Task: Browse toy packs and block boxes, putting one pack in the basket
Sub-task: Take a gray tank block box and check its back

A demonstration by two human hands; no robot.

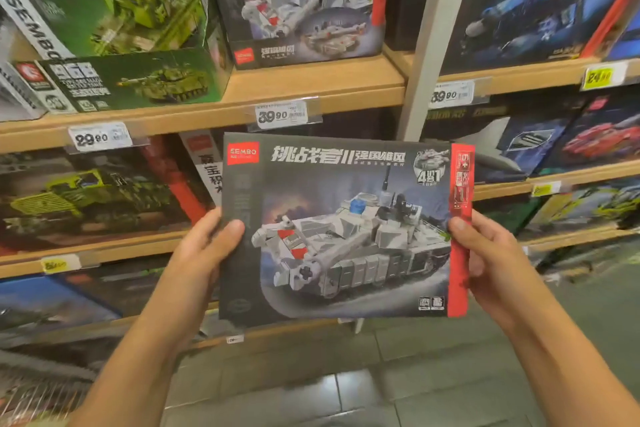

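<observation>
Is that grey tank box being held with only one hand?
No, the left hand grips one side of the grey tank box and the right hand the other.

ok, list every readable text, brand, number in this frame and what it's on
"SEMBO", "4", "6+": grey tank box, gripped by left hand and right hand
"SEMBO": white box side, upper left
"29.90": left price tag
"39.90": middle price tag
"39.90": tag right of post
"84.90", roughly: yellow tag
Chinese titles, lower yellow tags: too blurred.

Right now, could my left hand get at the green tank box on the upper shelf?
Probably not yet: the left hand is gripping the grey tank box. The green tank box sits unobstructed at the shelf front, so freeing that grip should do.
</observation>
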